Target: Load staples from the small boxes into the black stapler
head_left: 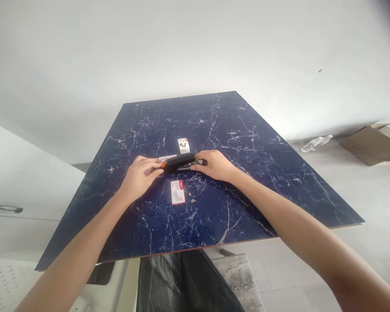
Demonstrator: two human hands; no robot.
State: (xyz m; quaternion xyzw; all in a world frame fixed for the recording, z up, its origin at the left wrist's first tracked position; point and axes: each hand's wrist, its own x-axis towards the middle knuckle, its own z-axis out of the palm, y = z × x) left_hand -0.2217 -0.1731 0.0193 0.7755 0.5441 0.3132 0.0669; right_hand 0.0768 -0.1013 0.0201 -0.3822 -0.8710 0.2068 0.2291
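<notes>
A black stapler with a bit of orange at its left end lies sideways between my hands over the table. The fingers of my left hand pinch its left end. My right hand grips the other end, thumb low and fingers on top, by the metal part. Just behind the stapler stands a small white box with a dark picture on its face. Nearer to me a flat white-and-red box lies on the tabletop. Part of a white paper or packet shows behind the stapler, mostly covered.
The dark blue marble-pattern table reaches back to a white wall. To the right, on the floor, are a clear plastic bottle and an open cardboard box. Below the front edge is dark cloth, with a stone-patterned surface beside it.
</notes>
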